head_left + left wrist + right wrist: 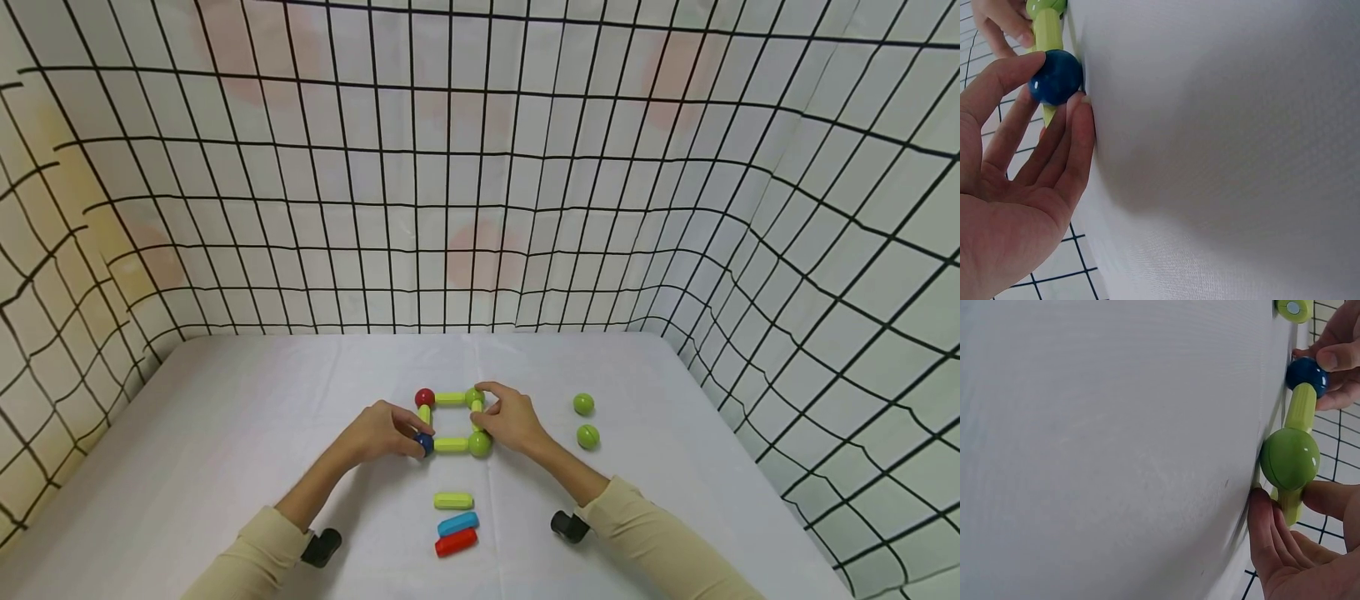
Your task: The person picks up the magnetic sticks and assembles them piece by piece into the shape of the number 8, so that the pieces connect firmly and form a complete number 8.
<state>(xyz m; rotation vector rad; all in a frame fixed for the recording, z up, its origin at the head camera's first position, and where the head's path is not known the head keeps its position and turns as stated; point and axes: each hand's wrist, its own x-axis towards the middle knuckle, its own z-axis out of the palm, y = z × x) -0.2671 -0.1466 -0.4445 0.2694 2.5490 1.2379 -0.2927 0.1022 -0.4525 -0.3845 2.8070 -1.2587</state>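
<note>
A square frame of short yellow-green rods and balls lies on the white cloth. Its corners are a red ball [424, 397], a far green ball [472, 397], a near green ball [480, 444] and a blue ball [1057, 78]. My left hand [384, 432] pinches the blue ball between thumb and fingers at the near left corner. On the frame's right side, my right hand [513, 419] pinches the right rod [1289, 501] just beyond the near green ball, one finger reaching to the far green ball. The near rod [452, 445] joins the blue and near green balls.
Two loose green balls, one farther [583, 404] and one nearer [588, 437], sit to the right. Nearer me lie a yellow-green rod [453, 501], a blue rod [457, 524] and a red rod [456, 542]. Black wire mesh [450, 207] surrounds the table's back and sides.
</note>
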